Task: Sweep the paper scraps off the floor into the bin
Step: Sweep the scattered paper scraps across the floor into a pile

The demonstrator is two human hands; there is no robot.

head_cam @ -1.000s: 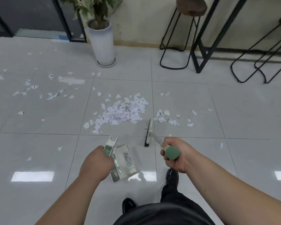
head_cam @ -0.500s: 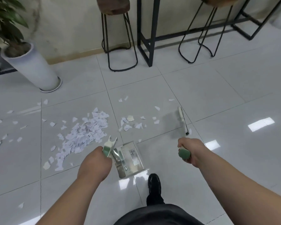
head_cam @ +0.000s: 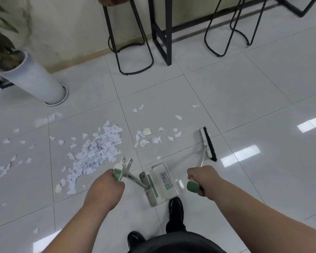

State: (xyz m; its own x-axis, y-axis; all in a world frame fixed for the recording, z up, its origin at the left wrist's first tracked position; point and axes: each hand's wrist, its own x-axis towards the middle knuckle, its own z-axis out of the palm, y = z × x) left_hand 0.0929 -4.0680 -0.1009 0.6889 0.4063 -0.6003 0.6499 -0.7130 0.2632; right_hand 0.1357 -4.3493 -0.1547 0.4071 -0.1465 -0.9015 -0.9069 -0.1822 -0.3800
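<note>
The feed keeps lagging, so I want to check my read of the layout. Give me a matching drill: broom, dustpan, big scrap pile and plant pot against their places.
Things:
1 broom
2 dustpan
3 big scrap pile
4 plant pot

Places:
A far left, by the wall
B between left hand and right hand
C right of the loose scraps
D left of the loose scraps

Pairs: 1-C; 2-B; 3-D; 4-A

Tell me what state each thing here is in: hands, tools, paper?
left hand: grips the dustpan handle.
right hand: grips the broom handle.
dustpan: low by the floor, no paper visible in it.
broom: head down at the floor, right of the loose scraps.
paper pile: heaped on the floor, unswept.
loose scraps: scattered over the floor.
plant pot: standing on the floor.
</note>
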